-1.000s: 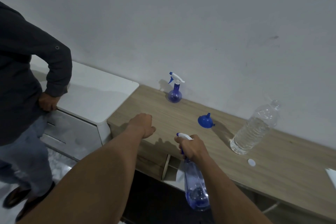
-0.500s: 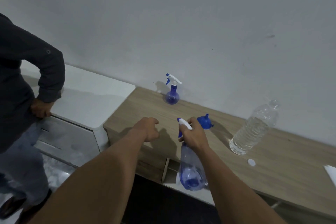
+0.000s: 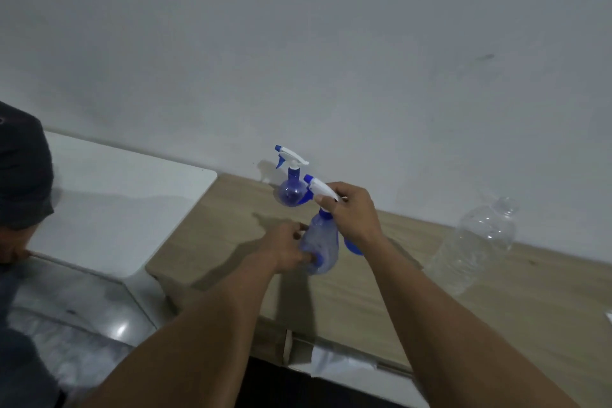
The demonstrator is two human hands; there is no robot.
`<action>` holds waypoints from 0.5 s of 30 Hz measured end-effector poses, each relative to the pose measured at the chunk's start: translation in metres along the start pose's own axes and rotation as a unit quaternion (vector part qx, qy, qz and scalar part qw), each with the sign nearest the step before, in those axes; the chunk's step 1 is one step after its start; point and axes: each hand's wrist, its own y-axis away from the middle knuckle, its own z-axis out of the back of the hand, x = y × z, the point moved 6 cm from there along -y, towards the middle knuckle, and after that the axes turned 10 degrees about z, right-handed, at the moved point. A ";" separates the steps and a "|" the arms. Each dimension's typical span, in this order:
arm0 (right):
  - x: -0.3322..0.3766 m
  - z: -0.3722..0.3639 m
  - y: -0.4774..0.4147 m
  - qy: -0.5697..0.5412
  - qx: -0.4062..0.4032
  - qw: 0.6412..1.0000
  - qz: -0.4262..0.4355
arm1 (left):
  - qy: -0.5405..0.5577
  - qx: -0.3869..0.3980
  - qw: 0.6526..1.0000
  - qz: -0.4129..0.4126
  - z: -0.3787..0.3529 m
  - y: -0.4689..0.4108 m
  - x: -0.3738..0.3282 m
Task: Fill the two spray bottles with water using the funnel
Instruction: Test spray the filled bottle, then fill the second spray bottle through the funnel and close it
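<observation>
Currently listed, item one: translucent blue plastic spray bottle with a white trigger head (image 3: 320, 247), held in the air over the light wood-grain desk (image 3: 381, 295), tilted with its head toward 11 o'clock. Right hand (image 3: 352, 214): fingers (image 3: 326, 199) clamped round the trigger head and blue collar. Left hand (image 3: 286, 250): fingers wrapped on the lower body of the bottle, at 8 o'clock from the right hand. Step in hand, by judgement: unscrewing the spray head so the neck is open for filling. Handling notes: steady the thin-walled body without squeezing; turn the collar, not the trigger; draw the head straight out, as a dip tube probably hangs inside; stand the bottle upright on the desk before pouring. Item two: second round-bellied blue spray bottle with white trigger (image 3: 291, 189), standing upright at the wall, at 11 o'clock from the held bottle, head on, untouched. Item three: blue plastic funnel (image 3: 352, 247), mostly hidden behind the right wrist, only a rim edge showing at 3 o'clock from the held bottle. Item four: clear ribbed plastic water bottle (image 3: 477, 248), at 3 o'clock, well apart from the hands, seemingly uncapped, though blur leaves that uncertain. Adjacent: white cabinet (image 3: 126, 209) at 9 o'clock; a second person's dark sleeve (image 3: 23, 169) at the left edge.
</observation>
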 end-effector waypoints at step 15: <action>-0.088 0.030 -0.132 0.037 -0.003 0.999 0.024 | 0.057 -0.135 0.987 -0.060 -0.029 -0.155 -0.052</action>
